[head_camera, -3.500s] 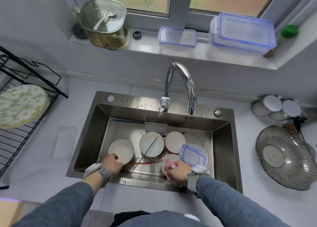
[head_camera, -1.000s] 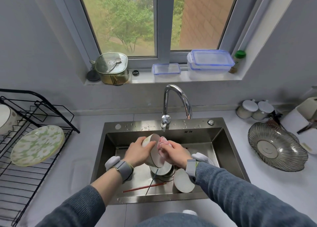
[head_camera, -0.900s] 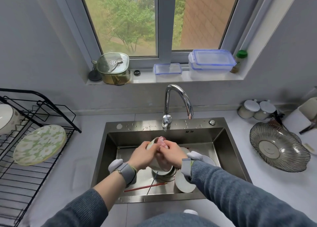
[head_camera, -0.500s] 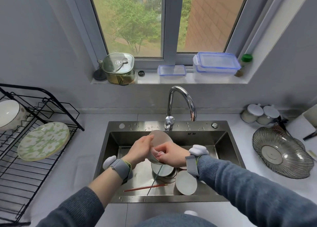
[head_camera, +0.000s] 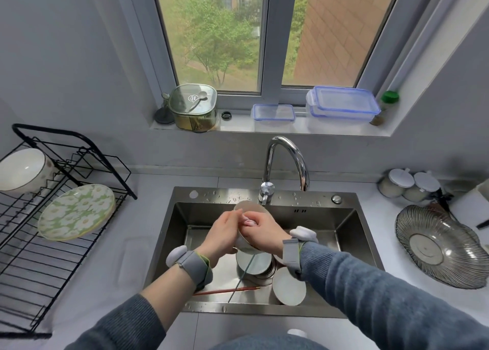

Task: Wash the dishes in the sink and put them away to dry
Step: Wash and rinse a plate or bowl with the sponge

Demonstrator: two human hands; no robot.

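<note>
Two hands work at the middle of the frame, above the steel sink (head_camera: 352,233); the left hand (head_camera: 223,234) grasps one pale bowl (head_camera: 247,209) by its side, fingers curled on it, and the right hand (head_camera: 260,230) clenches a pink cloth (head_camera: 248,221) against the bowl, just below the spout of the one chrome tap (head_camera: 287,161). In the sink basin, lower centre, lie two more bowls: one bowl over the drain (head_camera: 254,262), one tilted bowl (head_camera: 289,286) to its right; also two chopsticks, a red chopstick (head_camera: 225,291) and a green chopstick (head_camera: 242,275) that crosses it. At the left of the frame one black wire rack (head_camera: 66,243) stands on the pale grey counter (head_camera: 111,257) and holds one flowered plate (head_camera: 76,212) and one white bowl (head_camera: 22,169). On the window sill (head_camera: 238,126), upper centre, stand three plastic boxes with blue rims: one small box (head_camera: 274,114), and two stacked boxes (head_camera: 342,104); left of them is one glass pot (head_camera: 193,106) with a spoon on its lid. At the right edge lie one ribbed glass dish (head_camera: 439,246) and two white-lidded jars (head_camera: 407,184).
</note>
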